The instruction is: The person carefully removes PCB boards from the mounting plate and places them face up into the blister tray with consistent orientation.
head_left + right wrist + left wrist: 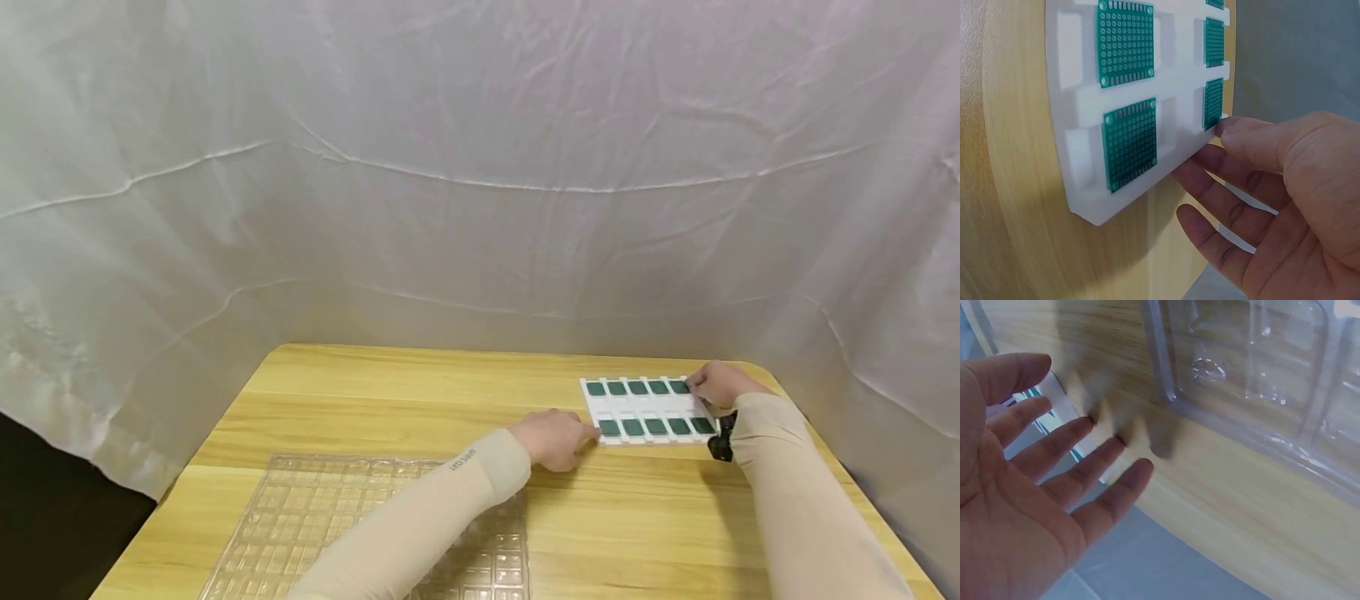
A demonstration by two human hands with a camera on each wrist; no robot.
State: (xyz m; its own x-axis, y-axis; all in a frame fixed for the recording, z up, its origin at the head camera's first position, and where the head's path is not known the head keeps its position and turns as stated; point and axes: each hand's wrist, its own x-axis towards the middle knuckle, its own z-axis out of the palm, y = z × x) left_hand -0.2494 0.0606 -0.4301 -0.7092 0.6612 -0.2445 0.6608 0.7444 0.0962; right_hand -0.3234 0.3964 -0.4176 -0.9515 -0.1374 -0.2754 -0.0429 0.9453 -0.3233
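A white tray point(648, 406) bears two rows of green perforated circuit boards point(656, 427), and lies toward the table's back right. At its far right corner my right hand point(723, 385) pinches the edge. The right wrist view shows the thumb on top beside a corner board point(1212, 103), with fingers along the tray's side and underneath. My left hand point(555, 439) is at the near left corner, its index fingertip right at the tray's edge. In the left wrist view its fingers are spread and loosely extended, holding nothing.
A clear plastic tray point(322, 500) with many small compartments lies at the front left, partly under the left forearm. The wooden table point(420, 383) ends at a pale hanging curtain point(480, 250) behind and at both sides. A black wrist device point(722, 438) sits by the right cuff.
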